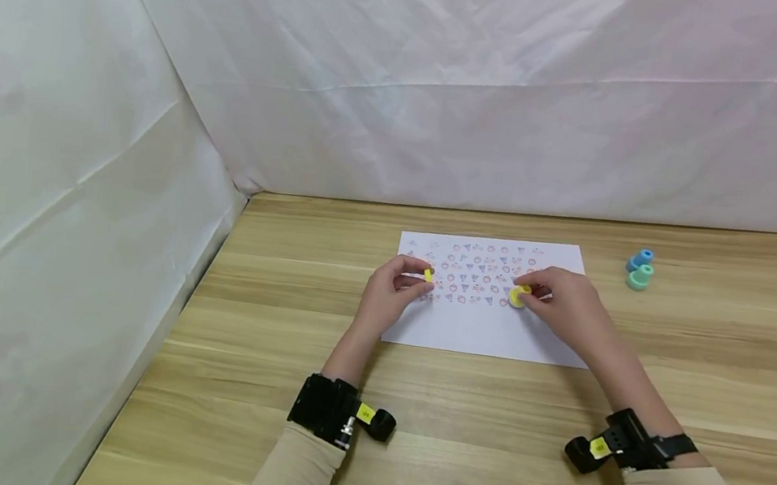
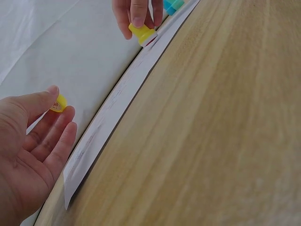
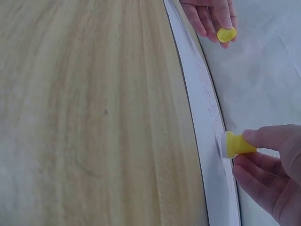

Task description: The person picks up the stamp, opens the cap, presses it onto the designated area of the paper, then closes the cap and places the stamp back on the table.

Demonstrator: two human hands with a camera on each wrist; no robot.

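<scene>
While my left hand (image 1: 392, 292) pinches the yellow cap (image 1: 428, 276), my right hand (image 1: 564, 307) presses the yellow stamp (image 1: 518, 296) onto the paper (image 1: 487, 333); next, lift straight

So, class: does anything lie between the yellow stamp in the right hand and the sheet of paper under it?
Nothing visible does. The right hand pinches the yellow stamp, whose face meets the sheet of paper directly.

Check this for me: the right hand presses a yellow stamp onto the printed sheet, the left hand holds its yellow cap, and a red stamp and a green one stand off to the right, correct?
Nearly. The stamp beside the green stamp is blue, not red, as the head view shows. Otherwise correct: the right hand presses the yellow stamp onto the sheet, and the left hand pinches the yellow cap.
</scene>
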